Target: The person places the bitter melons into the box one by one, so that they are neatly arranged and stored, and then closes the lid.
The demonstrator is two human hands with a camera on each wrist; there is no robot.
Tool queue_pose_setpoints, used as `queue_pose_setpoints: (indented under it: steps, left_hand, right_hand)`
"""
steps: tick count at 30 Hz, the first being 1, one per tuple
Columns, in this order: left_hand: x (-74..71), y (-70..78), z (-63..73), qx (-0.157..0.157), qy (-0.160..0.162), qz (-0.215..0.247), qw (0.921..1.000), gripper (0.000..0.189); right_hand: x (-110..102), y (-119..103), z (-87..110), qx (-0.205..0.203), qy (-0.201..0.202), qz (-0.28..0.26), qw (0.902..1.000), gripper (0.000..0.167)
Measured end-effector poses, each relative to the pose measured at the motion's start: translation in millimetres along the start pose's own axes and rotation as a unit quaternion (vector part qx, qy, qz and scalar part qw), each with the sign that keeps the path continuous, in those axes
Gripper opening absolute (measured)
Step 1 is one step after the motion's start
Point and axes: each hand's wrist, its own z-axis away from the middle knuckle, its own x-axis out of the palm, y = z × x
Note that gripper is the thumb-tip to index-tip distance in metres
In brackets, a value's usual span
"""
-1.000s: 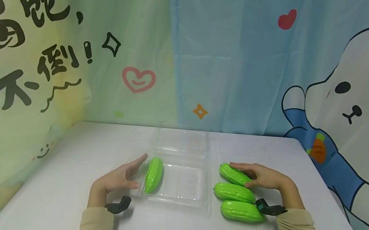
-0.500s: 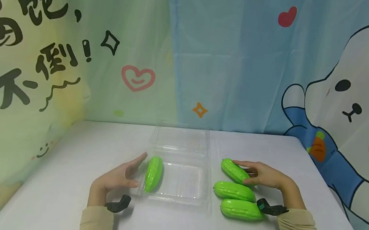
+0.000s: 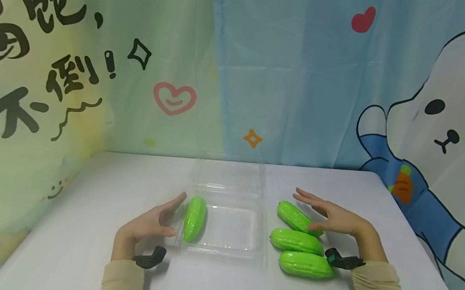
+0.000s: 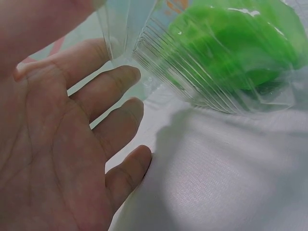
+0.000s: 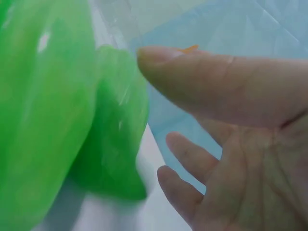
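A clear plastic clamshell box (image 3: 230, 250) stands with its lid laid back. One glossy green cucumber (image 3: 195, 219) lies lengthwise along the left side inside it. My left hand (image 3: 148, 224) is at the box's left side with fingers spread; in the left wrist view its fingertips (image 4: 130, 72) are close to the box's ribbed wall, contact uncertain. To the right of the box are three more cucumbers: a far, slanted one (image 3: 295, 215), a middle one (image 3: 295, 241) and a near one (image 3: 305, 265). Over the far one hovers my right hand (image 3: 336, 218), fingers extended, thumb (image 5: 192, 79) near its right end, holding nothing.
The hinged lid (image 3: 230, 176) reaches toward the back edge of the white table (image 3: 215, 288). A printed curtain (image 3: 284, 74) hangs directly behind. Each wrist wears a small black camera, the left camera (image 3: 151, 257) and the right camera (image 3: 344, 260).
My right hand's fingers have lifted off the far cucumber and straightened. That cucumber now lies at a slightly steeper slant than a second ago. My left hand stays in place.
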Motion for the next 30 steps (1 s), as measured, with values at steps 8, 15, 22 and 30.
queue_pose_setpoints:
  steps: [8, 15, 22, 30]
  left_hand:
    - [4.5, -1.3, -0.1, -0.004, 0.001, 0.004, 1.0000, 0.104]
    - [1.5, 1.5, 0.2, -0.001, 0.002, -0.005, 1.0000, 0.105]
    - [1.3, 0.2, -1.2, 0.002, 0.001, -0.019, 0.9998, 0.104]
    - [-0.8, 0.0, -0.4, 0.002, -0.001, -0.013, 0.9999, 0.102]
  right_hand:
    - [0.8, -4.8, -8.0, -0.038, -0.066, 0.018, 0.9969, 0.076]
    - [1.7, -4.6, -12.9, -0.015, -0.081, 0.028, 0.9962, 0.070]
    - [2.2, -1.6, -11.8, 0.017, -0.075, 0.025, 0.9967, 0.068]
    - [2.5, -6.0, -7.9, 0.061, -0.045, 0.019, 0.9970, 0.072]
